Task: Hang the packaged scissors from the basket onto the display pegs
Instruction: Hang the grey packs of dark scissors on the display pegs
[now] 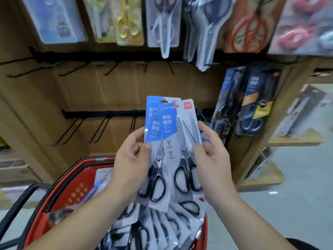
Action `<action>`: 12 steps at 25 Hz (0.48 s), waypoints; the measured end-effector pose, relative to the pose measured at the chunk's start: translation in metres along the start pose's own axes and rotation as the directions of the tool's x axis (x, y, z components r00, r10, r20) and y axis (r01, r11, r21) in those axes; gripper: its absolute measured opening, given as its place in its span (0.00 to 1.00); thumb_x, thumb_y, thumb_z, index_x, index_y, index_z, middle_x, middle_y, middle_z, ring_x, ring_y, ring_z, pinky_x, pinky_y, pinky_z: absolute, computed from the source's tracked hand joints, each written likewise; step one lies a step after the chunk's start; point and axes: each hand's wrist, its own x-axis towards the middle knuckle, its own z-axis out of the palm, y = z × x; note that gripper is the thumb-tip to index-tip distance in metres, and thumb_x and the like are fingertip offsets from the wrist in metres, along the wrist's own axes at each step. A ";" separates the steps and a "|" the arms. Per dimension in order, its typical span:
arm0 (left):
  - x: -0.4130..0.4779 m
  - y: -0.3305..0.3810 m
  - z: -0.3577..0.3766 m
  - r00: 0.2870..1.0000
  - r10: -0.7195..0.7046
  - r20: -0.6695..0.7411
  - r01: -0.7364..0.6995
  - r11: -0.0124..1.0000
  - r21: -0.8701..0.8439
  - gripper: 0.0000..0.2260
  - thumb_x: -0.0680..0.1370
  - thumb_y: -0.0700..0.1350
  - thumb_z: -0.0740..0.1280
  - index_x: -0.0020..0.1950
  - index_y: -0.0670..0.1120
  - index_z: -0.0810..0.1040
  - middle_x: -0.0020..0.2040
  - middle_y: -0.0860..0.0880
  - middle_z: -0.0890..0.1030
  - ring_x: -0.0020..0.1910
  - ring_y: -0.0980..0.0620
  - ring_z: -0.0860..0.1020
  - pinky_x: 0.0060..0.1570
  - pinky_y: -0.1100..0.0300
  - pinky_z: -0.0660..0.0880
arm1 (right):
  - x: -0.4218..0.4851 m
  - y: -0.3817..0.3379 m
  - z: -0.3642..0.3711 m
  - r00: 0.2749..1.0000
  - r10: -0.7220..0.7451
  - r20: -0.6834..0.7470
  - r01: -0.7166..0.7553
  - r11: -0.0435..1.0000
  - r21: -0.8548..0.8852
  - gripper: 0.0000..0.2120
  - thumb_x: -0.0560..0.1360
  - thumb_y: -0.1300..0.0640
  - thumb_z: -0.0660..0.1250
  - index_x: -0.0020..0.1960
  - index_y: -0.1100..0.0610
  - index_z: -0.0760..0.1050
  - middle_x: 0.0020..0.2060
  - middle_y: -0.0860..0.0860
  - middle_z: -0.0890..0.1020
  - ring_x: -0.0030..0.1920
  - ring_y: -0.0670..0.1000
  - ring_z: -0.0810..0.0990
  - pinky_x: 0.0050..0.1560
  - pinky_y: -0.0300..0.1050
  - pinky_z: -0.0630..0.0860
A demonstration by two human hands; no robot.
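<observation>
Between both hands I hold a small stack of packaged scissors, blue-and-white cards with black-handled scissors, upright above the basket. My left hand pinches the stack's left edge with thumb and fingers. My right hand grips its right edge. Below, the red basket holds several more scissor packs. Bare black display pegs stick out from a rail to the left of the held packs, and a second row of bare pegs runs higher up.
Packaged scissors of other kinds hang along the top row. More dark packs hang at the right on a wooden stand. Cardboard panels back the display. A black basket handle arcs at the lower left.
</observation>
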 end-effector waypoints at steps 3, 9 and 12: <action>0.006 0.004 0.033 0.998 0.014 0.057 -0.016 0.999 0.035 0.17 0.85 0.42 0.65 0.68 0.62 0.78 0.46 0.47 0.87 0.48 0.38 0.85 0.51 0.42 0.81 | 0.012 -0.003 -0.029 0.997 -0.029 -0.073 0.027 0.999 -0.034 0.21 0.80 0.56 0.72 0.70 0.40 0.77 0.42 0.50 0.86 0.40 0.49 0.84 0.42 0.42 0.81; 0.030 0.013 0.073 0.993 -0.018 0.113 0.012 0.998 0.059 0.16 0.86 0.43 0.65 0.67 0.64 0.78 0.47 0.47 0.87 0.48 0.42 0.86 0.57 0.36 0.81 | 0.051 -0.003 -0.069 0.993 -0.038 -0.111 0.019 0.986 -0.163 0.42 0.61 0.41 0.86 0.70 0.36 0.70 0.59 0.35 0.83 0.58 0.39 0.83 0.59 0.46 0.82; 0.051 0.021 0.088 0.998 -0.013 0.065 0.008 0.997 0.076 0.16 0.86 0.43 0.65 0.67 0.63 0.78 0.46 0.47 0.87 0.48 0.41 0.86 0.54 0.37 0.81 | 0.085 -0.008 -0.082 0.976 -0.118 -0.182 0.060 0.953 -0.297 0.55 0.55 0.32 0.84 0.76 0.35 0.61 0.70 0.36 0.75 0.69 0.42 0.77 0.68 0.53 0.77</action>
